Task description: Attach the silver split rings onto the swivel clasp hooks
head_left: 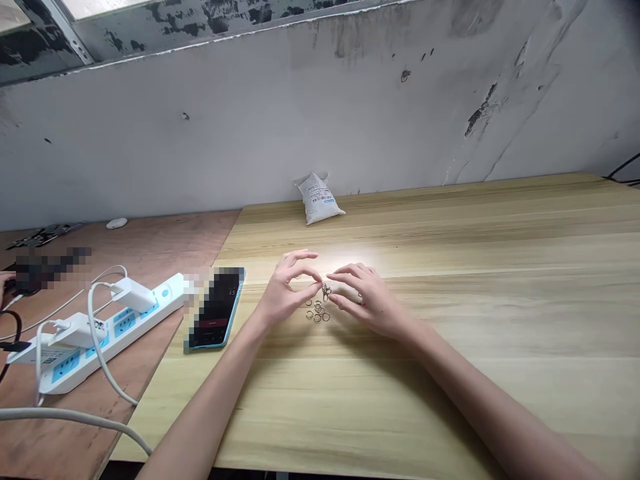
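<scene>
On the counter (500, 280), the left hand (281, 288) pinches a metal clasp (327, 291), the right hand (373, 297) has fingers parted at its three o'clock, and several rings (319, 309) remain loose at six.

The tabletop (490, 280) is showing pale yellow, streaked lengthwise with tan grain, while the board (165, 233) at its left is looking dusty reddish brown. The small rings (319, 311) are glinting silvery with a brassy tinge, much like the metal piece (327, 291) above them. The phone (216, 308) is displaying black inside a light-blue edge. The power strip (114, 339) is gleaming white with bright blue socket patches; the packet (320, 200) is showing white, dark barcode stripes and a blue block. The wall (300, 120) is looking greyish white, blotched darker.
</scene>
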{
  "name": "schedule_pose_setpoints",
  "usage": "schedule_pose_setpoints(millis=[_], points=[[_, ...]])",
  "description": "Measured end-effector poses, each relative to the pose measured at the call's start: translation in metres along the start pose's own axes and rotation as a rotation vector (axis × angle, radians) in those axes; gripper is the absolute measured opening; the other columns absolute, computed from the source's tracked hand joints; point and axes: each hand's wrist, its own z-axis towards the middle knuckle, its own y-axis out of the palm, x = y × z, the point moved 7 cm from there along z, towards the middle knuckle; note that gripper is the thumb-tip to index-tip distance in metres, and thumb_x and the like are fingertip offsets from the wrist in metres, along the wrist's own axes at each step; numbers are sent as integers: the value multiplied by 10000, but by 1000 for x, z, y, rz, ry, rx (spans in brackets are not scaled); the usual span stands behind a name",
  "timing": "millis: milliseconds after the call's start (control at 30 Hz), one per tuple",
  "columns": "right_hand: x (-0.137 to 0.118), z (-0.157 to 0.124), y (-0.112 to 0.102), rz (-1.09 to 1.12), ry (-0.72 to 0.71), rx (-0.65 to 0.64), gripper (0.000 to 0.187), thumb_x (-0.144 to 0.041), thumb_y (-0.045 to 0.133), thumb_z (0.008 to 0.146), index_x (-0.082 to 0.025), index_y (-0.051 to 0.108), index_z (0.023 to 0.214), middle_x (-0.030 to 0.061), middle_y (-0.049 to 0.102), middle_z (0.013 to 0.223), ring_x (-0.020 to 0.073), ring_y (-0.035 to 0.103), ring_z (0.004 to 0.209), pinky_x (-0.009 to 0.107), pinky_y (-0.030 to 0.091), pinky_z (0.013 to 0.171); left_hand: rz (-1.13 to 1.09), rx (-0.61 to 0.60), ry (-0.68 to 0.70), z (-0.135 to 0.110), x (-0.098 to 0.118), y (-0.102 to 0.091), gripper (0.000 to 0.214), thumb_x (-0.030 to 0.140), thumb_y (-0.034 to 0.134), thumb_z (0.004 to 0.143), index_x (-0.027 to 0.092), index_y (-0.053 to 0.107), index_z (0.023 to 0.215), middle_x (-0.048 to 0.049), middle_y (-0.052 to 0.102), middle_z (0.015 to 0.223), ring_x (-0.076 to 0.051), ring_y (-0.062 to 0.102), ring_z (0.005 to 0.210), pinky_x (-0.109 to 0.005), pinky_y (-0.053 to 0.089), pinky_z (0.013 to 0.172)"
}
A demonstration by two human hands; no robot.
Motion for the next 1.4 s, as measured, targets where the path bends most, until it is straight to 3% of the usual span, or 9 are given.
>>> schedule_pose_setpoints(millis=[233, 567, 867, 1100, 1400], points=[[-6, 2, 5, 116, -3, 70, 130, -256, 510, 965, -230, 637, 970, 51, 673, 970, 199, 583, 958, 400, 386, 913, -82, -7, 0, -2, 7, 7, 23, 230, 674, 846, 243, 691, 838, -33, 598, 1276, -236, 464, 1298, -464, 368, 1105], [-4, 3, 2, 144, 42, 75, 164, -232, 479, 967, -238, 642, 973, 50, 684, 947, 203, 597, 946, 386, 411, 881, -86, -14, -5, -2, 6, 8, 111, 229, 657, 867, 262, 729, 943, -54, 605, 1257, -233, 490, 1266, -476, 395, 1083], [2, 2, 5, 191, 65, 103, 186, -266, 530, 958, -255, 715, 974, 49, 691, 916, 201, 601, 900, 406, 426, 860, 63, 21, 144, -2, 12, 10, 102, 191, 640, 869, 253, 718, 888, -37, 632, 1208, -236, 477, 1267, -449, 413, 1065], [4, 4, 0, 273, 120, 123, 250, -299, 485, 978, -257, 731, 974, 45, 712, 874, 202, 626, 860, 365, 485, 795, 20, -27, 23, -3, 6, 11, 80, 248, 635, 876, 238, 707, 908, -61, 597, 1259, -248, 492, 1254, -471, 400, 1070], [3, 5, 0, 392, 155, 126, 257, -324, 493, 973, -248, 728, 905, 37, 722, 829, 205, 627, 843, 356, 480, 780, 138, 3, 83, -4, 9, 16, 89, 220, 645, 867, 266, 717, 891, -23, 630, 1217, -239, 489, 1254, -453, 387, 1062]])
